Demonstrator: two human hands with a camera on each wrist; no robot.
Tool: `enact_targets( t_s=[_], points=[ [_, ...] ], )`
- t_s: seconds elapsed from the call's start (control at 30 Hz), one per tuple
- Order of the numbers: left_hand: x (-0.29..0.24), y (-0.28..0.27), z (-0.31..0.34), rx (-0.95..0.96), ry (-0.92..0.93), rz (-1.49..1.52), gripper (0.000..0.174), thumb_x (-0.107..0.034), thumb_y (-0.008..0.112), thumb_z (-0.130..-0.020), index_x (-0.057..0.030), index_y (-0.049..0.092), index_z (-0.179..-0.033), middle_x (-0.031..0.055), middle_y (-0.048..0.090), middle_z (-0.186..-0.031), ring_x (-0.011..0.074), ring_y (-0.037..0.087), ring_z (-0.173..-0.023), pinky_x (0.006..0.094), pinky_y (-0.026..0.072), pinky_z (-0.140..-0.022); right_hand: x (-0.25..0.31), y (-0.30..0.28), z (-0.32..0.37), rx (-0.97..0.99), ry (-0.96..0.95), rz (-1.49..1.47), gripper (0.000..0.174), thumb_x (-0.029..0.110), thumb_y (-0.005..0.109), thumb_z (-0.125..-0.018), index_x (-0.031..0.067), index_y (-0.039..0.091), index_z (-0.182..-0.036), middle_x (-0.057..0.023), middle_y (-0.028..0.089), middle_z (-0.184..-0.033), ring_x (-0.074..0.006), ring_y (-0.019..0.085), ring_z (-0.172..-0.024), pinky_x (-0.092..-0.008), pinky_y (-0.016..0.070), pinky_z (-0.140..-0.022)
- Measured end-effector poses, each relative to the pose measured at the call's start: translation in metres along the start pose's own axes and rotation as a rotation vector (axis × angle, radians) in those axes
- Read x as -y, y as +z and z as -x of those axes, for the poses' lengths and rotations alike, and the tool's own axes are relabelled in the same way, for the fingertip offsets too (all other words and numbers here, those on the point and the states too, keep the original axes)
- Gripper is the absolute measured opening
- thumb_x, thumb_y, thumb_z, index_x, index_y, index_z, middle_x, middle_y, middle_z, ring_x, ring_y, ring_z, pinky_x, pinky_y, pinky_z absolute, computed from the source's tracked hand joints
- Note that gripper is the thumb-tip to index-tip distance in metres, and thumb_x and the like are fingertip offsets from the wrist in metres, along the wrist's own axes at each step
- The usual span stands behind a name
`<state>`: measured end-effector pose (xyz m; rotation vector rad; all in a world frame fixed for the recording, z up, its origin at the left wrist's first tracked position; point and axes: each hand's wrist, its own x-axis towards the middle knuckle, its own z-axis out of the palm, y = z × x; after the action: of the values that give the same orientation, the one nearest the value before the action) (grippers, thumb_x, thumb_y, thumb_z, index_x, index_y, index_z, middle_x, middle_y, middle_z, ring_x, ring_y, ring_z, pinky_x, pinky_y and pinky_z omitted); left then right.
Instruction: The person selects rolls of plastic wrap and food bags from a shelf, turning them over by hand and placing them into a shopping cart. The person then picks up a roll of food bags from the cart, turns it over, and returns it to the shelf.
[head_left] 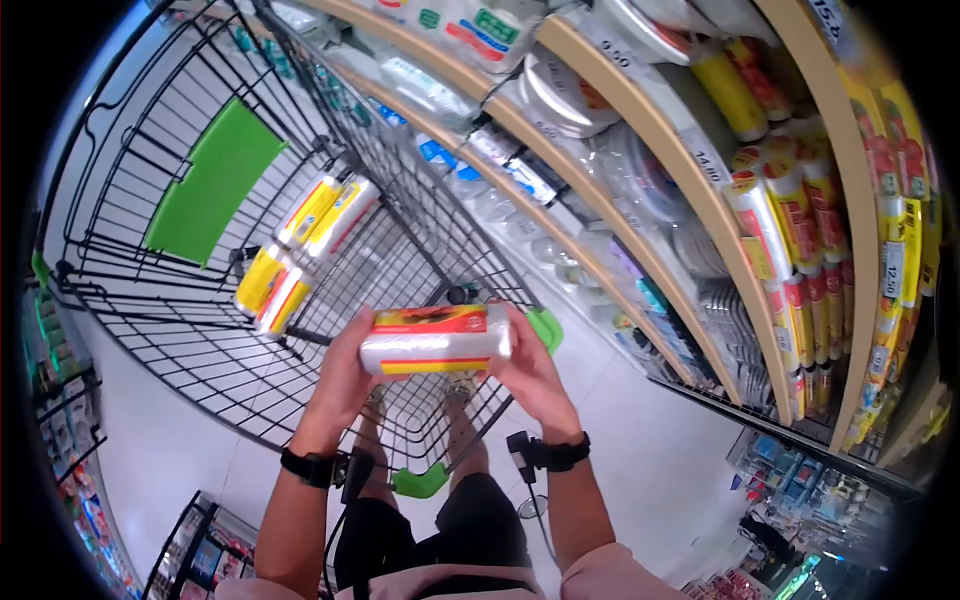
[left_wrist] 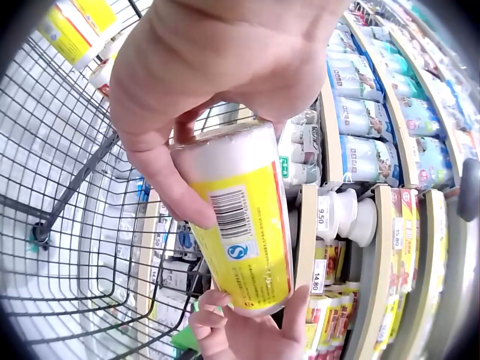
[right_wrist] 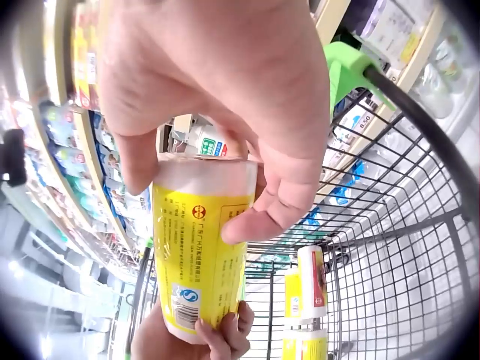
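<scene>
The left hand [left_wrist: 214,86], in the left wrist view, gripped the roll [left_wrist: 259,232]. In the right wrist view, the right hand [right_wrist: 225,94] gripped its other end. The head view showed it at the cart's [head_left: 215,190] near end; even pressure seemed wise.

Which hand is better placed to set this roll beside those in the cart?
Probably the left hand: it grips the held roll at the end nearer the other rolls; the right hand is farther.

Wrapped roll [head_left: 436,342]: gleaming, showing white ends
Yellow-red label [left_wrist: 265,225]: wrapping the middle, displaying a barcode [left_wrist: 232,214]
Roll's pose: being held crosswise between left hand [head_left: 343,368] and right hand [head_left: 535,372]
</scene>
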<state>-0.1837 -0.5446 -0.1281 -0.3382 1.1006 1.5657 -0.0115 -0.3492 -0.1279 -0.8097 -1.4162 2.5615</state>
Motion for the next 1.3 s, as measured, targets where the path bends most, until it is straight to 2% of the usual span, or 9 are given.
enact_targets(
  t_s=[0.2,0.3,0.37,0.5,0.67,0.77,0.93,1.07,1.3],
  points=[
    [0.001,0.037,0.000,-0.007,0.098,-0.201,0.047,-0.036,0.054,-0.104,-0.0058,0.041,-0.139,0.0104,0.061,-0.125,0.0194,0.068,-0.104,0.0343,0.0625,-0.075,0.020,-0.014,0.014,-0.161,0.024,0.202,0.060,0.008,0.068,-0.094,0.0051,0.039,-0.146,-0.0057,0.059,-0.123,-0.0106,0.061,-0.092,-0.0263,0.0515,-0.073],
    [-0.003,0.047,-0.002,0.131,0.124,-0.147,0.043,-0.030,0.055,-0.104,-0.0062,0.042,-0.138,0.0093,0.060,-0.126,0.0197,0.064,-0.114,0.0363,0.0590,-0.087,0.029,-0.024,0.019,-0.202,-0.044,0.242,0.051,0.018,0.065,-0.099,0.0039,0.042,-0.142,-0.0054,0.064,-0.110,-0.0107,0.060,-0.086,-0.0258,0.0500,-0.069],
    [-0.001,0.046,-0.007,0.229,0.148,-0.105,0.046,-0.027,0.057,-0.103,-0.0073,0.042,-0.141,0.0084,0.059,-0.128,0.0183,0.057,-0.124,0.0362,0.0508,-0.097,0.041,-0.020,0.025,-0.264,-0.050,0.156,0.047,0.020,0.061,-0.101,0.0033,0.043,-0.141,-0.0055,0.065,-0.107,-0.0119,0.061,-0.085,-0.0264,0.0500,-0.068],
    [0.000,0.066,-0.014,0.208,0.256,-0.082,0.057,-0.022,0.068,-0.097,-0.0076,0.042,-0.146,0.0094,0.058,-0.133,0.0153,0.058,-0.115,0.0305,0.0492,-0.092,0.045,-0.027,0.024,-0.289,-0.106,-0.057,0.045,0.030,0.051,-0.107,0.0029,0.044,-0.143,-0.0081,0.065,-0.111,-0.0148,0.062,-0.090,-0.0296,0.0506,-0.072],
    [-0.001,0.078,-0.020,0.133,0.192,-0.159,0.049,-0.029,0.062,-0.101,-0.0117,0.045,-0.145,0.0091,0.062,-0.124,0.0178,0.063,-0.111,0.0306,0.0529,-0.090,0.042,-0.043,0.023,-0.262,-0.077,-0.145,0.057,0.045,0.034,-0.110,0.0001,0.043,-0.144,-0.0096,0.065,-0.116,-0.0147,0.059,-0.085,-0.0290,0.0475,-0.073],
    [-0.003,0.085,-0.021,0.133,0.220,-0.139,0.049,-0.035,0.058,-0.103,-0.0112,0.046,-0.144,0.0098,0.063,-0.122,0.0186,0.064,-0.111,0.0322,0.0563,-0.089,0.047,-0.033,0.023,-0.358,-0.078,-0.135,0.056,0.049,0.033,-0.109,0.0020,0.054,-0.131,-0.0077,0.067,-0.099,-0.0158,0.058,-0.078,-0.0301,0.0462,-0.072],
    [-0.003,0.084,-0.024,0.142,0.139,-0.145,0.044,-0.037,0.052,-0.106,-0.0082,0.044,-0.138,0.0107,0.058,-0.128,0.0221,0.065,-0.114,0.0368,0.0617,-0.086,0.044,-0.042,0.026,-0.341,-0.113,-0.052,0.057,0.045,0.035,-0.109,0.0021,0.038,-0.148,-0.0104,0.062,-0.121,-0.0157,0.058,-0.089,-0.0295,0.0462,-0.070],
    [0.001,0.090,-0.028,0.116,0.063,-0.092,0.038,-0.027,0.061,-0.101,-0.0080,0.044,-0.130,0.0118,0.059,-0.125,0.0230,0.067,-0.110,0.0359,0.0620,-0.084,0.044,-0.052,0.023,-0.310,-0.138,-0.079,0.057,0.043,0.040,-0.109,0.0039,0.034,-0.149,-0.0109,0.059,-0.127,-0.0186,0.060,-0.097,-0.0329,0.0496,-0.074],
    [0.016,0.124,-0.019,0.218,0.759,-0.422,0.076,-0.005,0.085,-0.071,-0.0055,0.042,-0.134,0.0107,0.052,-0.131,0.0205,0.055,-0.124,0.0354,0.0503,-0.102,0.061,-0.038,0.018,-0.354,-0.072,-0.144,0.059,0.047,0.040,-0.108,0.0064,0.033,-0.150,-0.0137,0.052,-0.143,-0.0307,0.055,-0.130,-0.0460,0.0476,-0.107]
  ],
)
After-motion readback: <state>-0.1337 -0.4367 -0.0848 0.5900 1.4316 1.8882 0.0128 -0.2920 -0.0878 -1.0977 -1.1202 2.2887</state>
